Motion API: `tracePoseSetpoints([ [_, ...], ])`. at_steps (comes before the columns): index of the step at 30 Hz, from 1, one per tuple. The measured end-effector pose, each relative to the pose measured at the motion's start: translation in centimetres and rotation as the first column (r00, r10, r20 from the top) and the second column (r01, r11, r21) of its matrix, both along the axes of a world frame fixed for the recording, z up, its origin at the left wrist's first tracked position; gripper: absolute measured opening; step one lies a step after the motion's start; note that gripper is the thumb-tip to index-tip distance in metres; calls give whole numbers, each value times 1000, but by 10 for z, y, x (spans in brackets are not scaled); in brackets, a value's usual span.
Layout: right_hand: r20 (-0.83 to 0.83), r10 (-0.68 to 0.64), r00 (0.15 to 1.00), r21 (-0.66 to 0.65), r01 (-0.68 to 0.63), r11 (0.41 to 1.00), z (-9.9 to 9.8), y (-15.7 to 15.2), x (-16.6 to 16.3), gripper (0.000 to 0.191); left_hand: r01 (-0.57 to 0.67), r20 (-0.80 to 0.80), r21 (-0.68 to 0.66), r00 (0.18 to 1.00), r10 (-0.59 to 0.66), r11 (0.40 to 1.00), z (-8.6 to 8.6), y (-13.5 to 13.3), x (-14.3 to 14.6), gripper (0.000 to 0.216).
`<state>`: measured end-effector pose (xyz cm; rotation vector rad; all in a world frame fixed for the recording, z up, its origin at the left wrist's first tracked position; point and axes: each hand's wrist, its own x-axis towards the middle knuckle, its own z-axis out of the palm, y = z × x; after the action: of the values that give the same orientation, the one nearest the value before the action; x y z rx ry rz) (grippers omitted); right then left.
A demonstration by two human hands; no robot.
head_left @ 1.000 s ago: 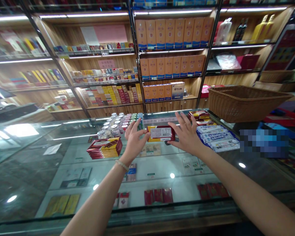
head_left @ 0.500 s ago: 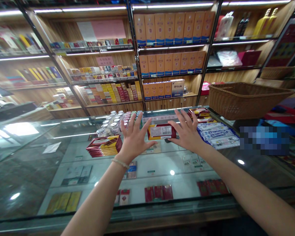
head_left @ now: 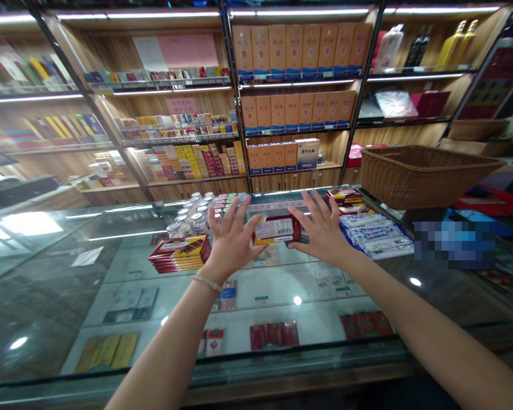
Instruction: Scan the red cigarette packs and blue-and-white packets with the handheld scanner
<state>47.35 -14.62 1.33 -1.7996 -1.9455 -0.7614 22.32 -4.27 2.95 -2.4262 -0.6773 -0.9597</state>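
Observation:
A red-and-yellow snack packet [head_left: 276, 229] with a white printed label faces me above the glass counter. My left hand [head_left: 233, 236] is at its left end, thumb below and index finger above. Around the right end, my right hand [head_left: 320, 230] has its thumb and index finger in the same way. The other fingers of both hands are spread upward. Left of my left hand is a neat stack of similar red-and-yellow packets [head_left: 179, 254], the top one with a brown bar pictured. Whether more packets lie under the middle one is hidden.
Clear-lidded small tubs [head_left: 194, 213] stand behind the left stack. Blue-and-white packets [head_left: 376, 236] and more red packets [head_left: 346, 197] lie to the right, near a wicker basket [head_left: 427, 176]. The glass counter [head_left: 239, 361] displays several packs inside. Stocked shelves [head_left: 299, 82] rise behind.
The packet and my right hand have shifted slightly left, toward my left hand. My left hand has hardly moved, and the view has drifted a little.

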Motion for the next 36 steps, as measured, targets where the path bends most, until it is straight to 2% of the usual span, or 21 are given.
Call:
tracePoseSetpoints([
  [3, -24, -48, 999, -77, 46, 996, -1, 0, 1, 115, -24, 38, 14, 999, 23, 1000, 3, 6, -6, 63],
  [5, -32, -79, 996, -152, 73, 986, -4, 0, 2, 121, -43, 60, -2, 997, 44, 999, 4, 10, -11, 64],
  [7, -34, -120, 992, -256, 107, 961, -8, 0, 3, 123, -56, 75, -22, 995, 58, 998, 4, 15, -15, 63],
  [11, -59, -241, 969, -451, 190, 872, -15, 0, 1, 124, -73, 79, -36, 994, 75, 997, 3, 20, -19, 61],
  [16, -80, -331, 940, -557, 233, 797, -19, 4, -5, 120, -99, 46, -48, 994, 101, 994, 3, 20, -19, 63],
  [20, -96, -328, 940, -553, 223, 803, -21, 4, -9, 108, -113, 25, -66, 993, 114, 991, 3, 19, -20, 65],
  [28, -119, -253, 960, -459, 173, 871, -17, 1, -11, 53, -116, 30, -99, 992, 120, 988, 4, 19, -20, 63],
  [32, -132, -227, 965, -466, 142, 873, -14, 2, -11, 41, -134, 24, -86, 990, 136, 987, 4, 19, -21, 66],
  [36, -213, -247, 945, -467, 124, 876, -8, 1, -9, 35, -149, 42, -79, 987, 153, 986, 5, 22, -25, 66],
])
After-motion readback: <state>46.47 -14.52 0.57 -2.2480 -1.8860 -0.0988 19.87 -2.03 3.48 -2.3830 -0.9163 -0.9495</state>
